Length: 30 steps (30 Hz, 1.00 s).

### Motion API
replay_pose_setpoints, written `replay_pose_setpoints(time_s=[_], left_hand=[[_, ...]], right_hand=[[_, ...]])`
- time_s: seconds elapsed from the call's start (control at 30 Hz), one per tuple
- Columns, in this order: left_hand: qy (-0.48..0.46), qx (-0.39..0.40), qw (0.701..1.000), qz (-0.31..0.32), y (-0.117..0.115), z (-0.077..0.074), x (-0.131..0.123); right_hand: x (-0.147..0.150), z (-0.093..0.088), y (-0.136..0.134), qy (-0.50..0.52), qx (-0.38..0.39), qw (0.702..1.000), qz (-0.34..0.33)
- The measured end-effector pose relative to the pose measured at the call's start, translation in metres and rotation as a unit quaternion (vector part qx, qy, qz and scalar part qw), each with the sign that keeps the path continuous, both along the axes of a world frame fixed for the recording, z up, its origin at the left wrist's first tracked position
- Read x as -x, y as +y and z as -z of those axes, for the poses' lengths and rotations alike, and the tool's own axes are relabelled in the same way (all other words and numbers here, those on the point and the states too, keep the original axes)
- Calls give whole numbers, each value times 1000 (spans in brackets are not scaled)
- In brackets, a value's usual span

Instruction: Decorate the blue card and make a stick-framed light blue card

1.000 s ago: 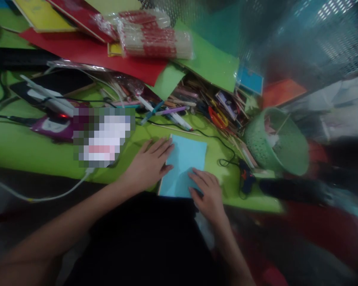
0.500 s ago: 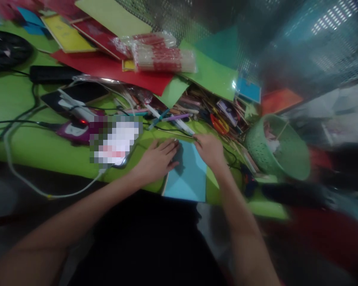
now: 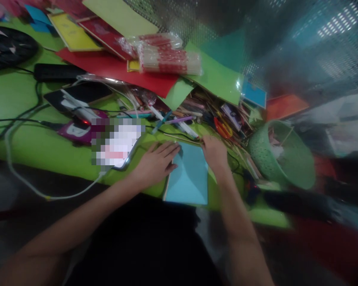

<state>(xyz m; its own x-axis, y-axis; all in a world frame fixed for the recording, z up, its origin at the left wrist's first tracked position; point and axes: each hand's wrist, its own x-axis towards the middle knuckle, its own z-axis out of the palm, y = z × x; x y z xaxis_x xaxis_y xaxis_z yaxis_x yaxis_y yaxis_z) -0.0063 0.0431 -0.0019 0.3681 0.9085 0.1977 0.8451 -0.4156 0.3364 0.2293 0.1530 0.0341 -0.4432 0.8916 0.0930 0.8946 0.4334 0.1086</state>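
A light blue rectangular sheet or board [image 3: 187,178] lies at the front edge of the green table. My left hand [image 3: 156,163] rests with fingers spread, its fingertips on the upper left edge of the blue piece. At the upper right corner, my right hand [image 3: 215,155] has its fingers curled together against the edge; whatever is between them is too small to make out. Just beyond the hands are a white marker [image 3: 188,129] and a purple pen [image 3: 179,119].
A phone [image 3: 119,145] with a white cable lies to the left, near a purple power strip [image 3: 74,133]. Behind are orange-handled scissors [image 3: 222,127], coloured sheets and wrapped stick bundles [image 3: 169,60]. A green basket [image 3: 281,155] stands at right.
The view has shifted slightly, so everything appears a little further right. My right hand has moved slightly away from my left hand, uncovering more of the blue piece's top edge.
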Motion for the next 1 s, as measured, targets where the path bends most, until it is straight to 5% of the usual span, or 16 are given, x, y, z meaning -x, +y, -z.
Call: replay_pose_setpoints(time_s=[0.47, 0.67, 1.0], left_hand=[[-21, 9, 1000, -15, -2, -1, 3], [-30, 7, 999, -19, -2, 0, 4], [-31, 15, 999, -29, -2, -2, 4]], right_hand=[[-13, -4, 0, -48, -2, 999, -20], [-25, 1, -2, -4, 1, 1000, -29], [-47, -16, -11, 113, 13, 993, -41]])
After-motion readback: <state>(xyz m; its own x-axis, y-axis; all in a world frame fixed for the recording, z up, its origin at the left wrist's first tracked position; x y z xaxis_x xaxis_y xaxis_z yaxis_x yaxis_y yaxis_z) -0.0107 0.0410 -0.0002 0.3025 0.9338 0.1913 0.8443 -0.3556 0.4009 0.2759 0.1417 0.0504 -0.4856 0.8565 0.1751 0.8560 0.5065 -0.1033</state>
